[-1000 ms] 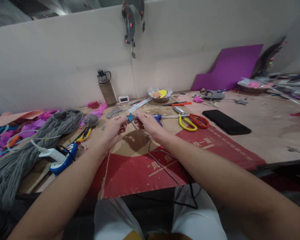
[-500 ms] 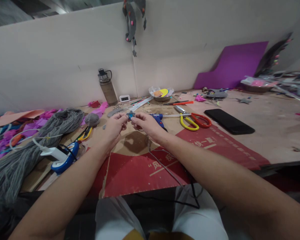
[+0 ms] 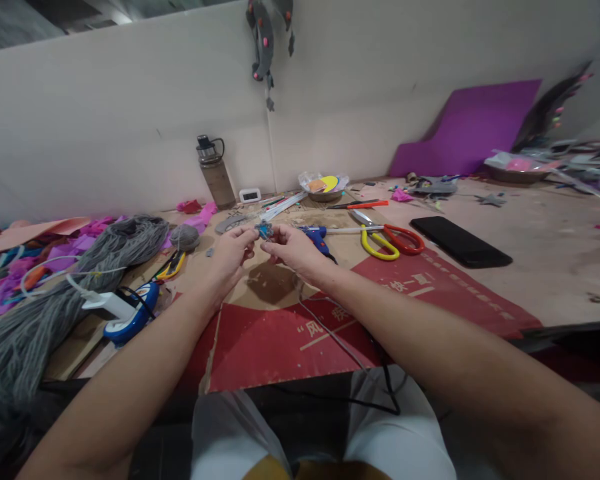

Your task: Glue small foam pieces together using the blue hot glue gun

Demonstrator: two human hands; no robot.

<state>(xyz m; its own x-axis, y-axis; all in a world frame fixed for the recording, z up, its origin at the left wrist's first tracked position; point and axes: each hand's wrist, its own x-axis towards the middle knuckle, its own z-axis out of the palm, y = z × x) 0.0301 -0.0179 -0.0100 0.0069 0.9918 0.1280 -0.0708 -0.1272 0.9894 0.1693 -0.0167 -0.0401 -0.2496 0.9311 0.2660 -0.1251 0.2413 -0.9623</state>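
Observation:
Between my two hands, above the cardboard, is a small blue-and-grey craft piece (image 3: 264, 231); its exact shape is too small to make out. My left hand (image 3: 236, 251) pinches its left side. Thumb and fingers of my right hand (image 3: 293, 247) are closed at its right side. A thin grey strand of yarn (image 3: 325, 328) trails from beneath my right hand down over the cardboard. Just beyond that hand lies a blue glue gun (image 3: 316, 237), partly hidden by it. A ball of grey yarn (image 3: 185, 237) sits to the left of my left hand.
Red-and-brown cardboard (image 3: 275, 353) covers the table before me. Scissors (image 3: 380, 241) with yellow and red handles and a black phone (image 3: 460, 241) lie to the right. At left are a grey yarn skein (image 3: 115, 250), a yellow cutter (image 3: 173, 266) and a power strip (image 3: 133, 315). A bottle (image 3: 215, 175) stands behind.
The small piece has turned a little between my fingers and shows more of its blue and grey face. My right fingers have shifted slightly. The rest lies as before.

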